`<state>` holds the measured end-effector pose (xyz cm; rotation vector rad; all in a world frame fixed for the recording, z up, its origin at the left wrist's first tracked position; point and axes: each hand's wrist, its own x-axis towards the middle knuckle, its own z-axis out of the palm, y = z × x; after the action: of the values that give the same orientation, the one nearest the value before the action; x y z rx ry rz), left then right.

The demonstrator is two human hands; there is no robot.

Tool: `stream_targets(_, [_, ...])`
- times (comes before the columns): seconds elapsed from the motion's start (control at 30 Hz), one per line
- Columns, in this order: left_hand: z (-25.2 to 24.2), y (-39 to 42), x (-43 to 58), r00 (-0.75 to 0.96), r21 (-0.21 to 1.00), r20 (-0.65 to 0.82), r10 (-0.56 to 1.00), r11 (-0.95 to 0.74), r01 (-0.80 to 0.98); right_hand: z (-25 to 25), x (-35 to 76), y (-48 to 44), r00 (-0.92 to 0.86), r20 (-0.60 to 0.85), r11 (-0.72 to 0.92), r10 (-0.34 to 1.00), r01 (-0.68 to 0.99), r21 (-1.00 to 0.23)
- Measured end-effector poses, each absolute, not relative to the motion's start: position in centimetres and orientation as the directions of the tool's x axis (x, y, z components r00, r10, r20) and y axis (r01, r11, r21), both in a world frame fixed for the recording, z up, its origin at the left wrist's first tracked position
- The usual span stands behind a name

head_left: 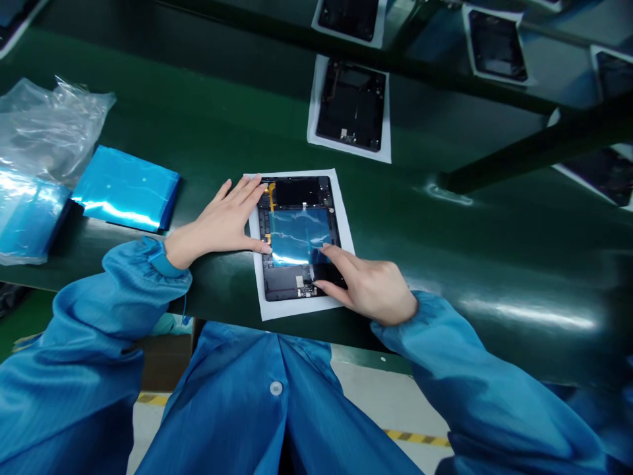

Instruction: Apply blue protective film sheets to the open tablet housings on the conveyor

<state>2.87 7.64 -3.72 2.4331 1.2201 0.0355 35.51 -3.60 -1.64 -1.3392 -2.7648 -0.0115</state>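
An opened tablet housing point(284, 284) lies on a white sheet point(287, 309) in front of me, its inner parts and orange ribbon cables showing. A shiny blue film sheet point(297, 237) covers its middle. My left hand point(220, 221) rests with spread fingers along the housing's left side, the thumb near the film's lower left corner. On the right, my right hand point(370, 284) touches the film's lower right part with its index finger. Its thumb is apart, lower down near a small circuit board point(306, 289), and the other fingers are curled.
A stack of blue film sheets point(126, 188) lies to the left, beside a clear plastic bag point(49, 132) with more blue sheets. Another tablet housing point(351, 105) on white sheet sits farther back. A dark green bar point(534, 145) stands at the right of the green table point(469, 264).
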Motion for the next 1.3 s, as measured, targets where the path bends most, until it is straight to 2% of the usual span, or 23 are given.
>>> stream_targets(0.2, [-3.9, 7.8, 2.7, 0.624, 0.372, -0.149, 0.767, -0.541, 0.754, -2.0, 34.6, -0.6, -0.571, 0.058, 0.572, 0.819, 0.82, 0.003])
stream_targets(0.43, [-4.0, 7.6, 2.8, 0.617, 0.374, -0.158, 0.771, -0.532, 0.76, -1.7, 34.8, -2.1, -0.629, 0.067, 0.63, 0.774, 0.776, 0.008])
stream_targets(0.6, [-2.2, 8.4, 3.1, 0.609, 0.388, -0.182, 0.772, -0.513, 0.766, -1.1, 36.0, -3.2, -0.643, 0.122, 0.654, 0.756, 0.739, -0.163])
stream_targets(0.67, [-0.9, 9.4, 4.2, 0.562, 0.37, -0.146, 0.814, -0.482, 0.794, -1.4, 36.5, -2.9, -0.521, 0.191, 0.555, 0.832, 0.787, -0.269])
stream_targets(0.77, [0.4, 10.9, 7.3, 0.448, 0.274, -0.084, 0.89, -0.411, 0.869, -2.8, 36.9, -2.0, -0.245, 0.285, 0.343, 0.927, 0.862, -0.373])
stream_targets(0.9, [0.0, 12.2, 11.0, 0.383, 0.166, -0.083, 0.92, -0.366, 0.916, -5.1, 36.7, -1.5, -0.059, 0.277, 0.183, 0.959, 0.876, -0.447])
stream_targets(1.17, [-1.3, 15.4, 9.4, 0.507, 0.157, -0.194, 0.84, -0.483, 0.861, -6.4, 35.5, -2.3, -0.037, 0.254, 0.175, 0.966, 0.817, -0.549])
stream_targets(1.3, [-1.5, 15.0, 8.9, 0.524, 0.15, -0.143, 0.84, -0.505, 0.85, -6.6, 35.1, -2.3, -0.021, 0.226, 0.16, 0.974, 0.772, -0.615])
